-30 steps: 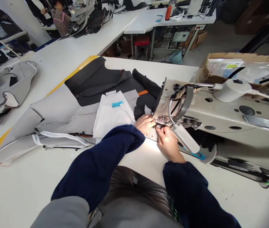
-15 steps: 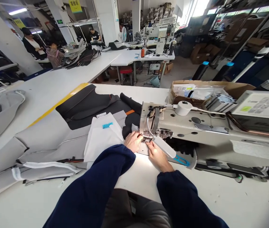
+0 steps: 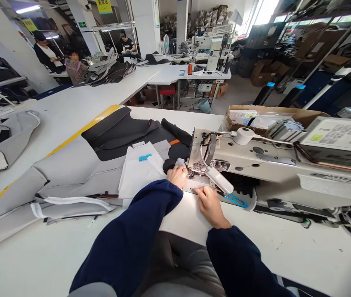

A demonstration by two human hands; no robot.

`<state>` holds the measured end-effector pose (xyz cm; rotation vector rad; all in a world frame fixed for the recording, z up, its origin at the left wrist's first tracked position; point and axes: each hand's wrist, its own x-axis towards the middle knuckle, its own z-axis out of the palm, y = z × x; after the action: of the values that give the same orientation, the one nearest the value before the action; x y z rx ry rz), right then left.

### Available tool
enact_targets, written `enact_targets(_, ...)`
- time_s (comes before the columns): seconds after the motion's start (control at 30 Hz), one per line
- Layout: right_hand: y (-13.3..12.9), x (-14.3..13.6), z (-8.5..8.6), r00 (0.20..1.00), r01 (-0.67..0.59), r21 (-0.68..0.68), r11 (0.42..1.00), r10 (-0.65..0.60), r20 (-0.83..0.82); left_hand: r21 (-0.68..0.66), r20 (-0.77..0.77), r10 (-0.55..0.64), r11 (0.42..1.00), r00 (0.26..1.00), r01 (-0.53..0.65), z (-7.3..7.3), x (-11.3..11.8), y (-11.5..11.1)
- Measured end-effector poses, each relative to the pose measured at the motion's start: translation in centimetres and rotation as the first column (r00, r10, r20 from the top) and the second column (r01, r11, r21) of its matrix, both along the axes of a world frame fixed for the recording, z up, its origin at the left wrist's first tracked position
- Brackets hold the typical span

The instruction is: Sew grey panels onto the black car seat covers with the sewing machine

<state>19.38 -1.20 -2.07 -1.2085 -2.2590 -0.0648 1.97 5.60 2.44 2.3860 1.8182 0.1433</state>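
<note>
A sewing machine (image 3: 274,165) reaches in from the right, its lamp shining on the needle area. My left hand (image 3: 177,176) is just left of the presser foot, fingers bent and closed on the edge of the black and grey fabric (image 3: 172,154). My right hand (image 3: 211,206) rests at the front edge of the metal needle plate (image 3: 194,186). Its thumb and index finger are pinched together; anything between them is too small to make out. White cloth (image 3: 136,175) with a blue clip-like piece (image 3: 145,157) lies left of my left hand.
Large grey fabric panels (image 3: 70,173) spread across the left of the table, beside a yellow edge strip (image 3: 82,130). Behind the machine stands a cardboard box (image 3: 229,119) of parts. A control panel (image 3: 342,132) sits at right. Other people work in the background.
My right hand has drawn back from the needle area toward me. My left hand stays by the presser foot. The whole view has shifted slightly.
</note>
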Motion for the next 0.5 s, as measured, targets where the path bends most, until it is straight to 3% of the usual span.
enact_targets(0.1, -1.7, -0.1, -0.2, 0.999, -0.033, -0.04, 0.999, 0.033, -0.012, -0.04, -0.004, 0.09, 0.995, 0.996, -0.09, 0.2, -1.7, 0.2)
enact_targets(0.23, -1.8, -2.2, -0.4, 0.99, -0.118, -0.084, 0.989, 0.111, -0.091, -0.089, -0.041, 0.242, 0.965, 0.969, -0.245, 0.7, -7.9, -1.6)
enact_targets(0.3, -0.9, -4.5, -0.3, 0.978, -0.177, -0.097, 0.979, 0.163, -0.133, -0.127, 0.001, 0.28, 0.952, 0.96, -0.278, 1.2, -11.7, -4.1)
enact_targets(0.4, 0.6, -8.7, 0.0, 0.965, -0.235, -0.13, 0.963, 0.215, -0.149, -0.247, 0.224, 0.294, 0.939, 0.929, -0.237, 1.9, -16.2, -9.1)
enact_targets(0.5, 1.2, -11.6, 0.0, 0.97, -0.226, -0.198, 0.954, 0.2, -0.14, -0.425, 0.524, 0.374, 0.893, 0.765, -0.146, 2.0, -18.3, -13.4)
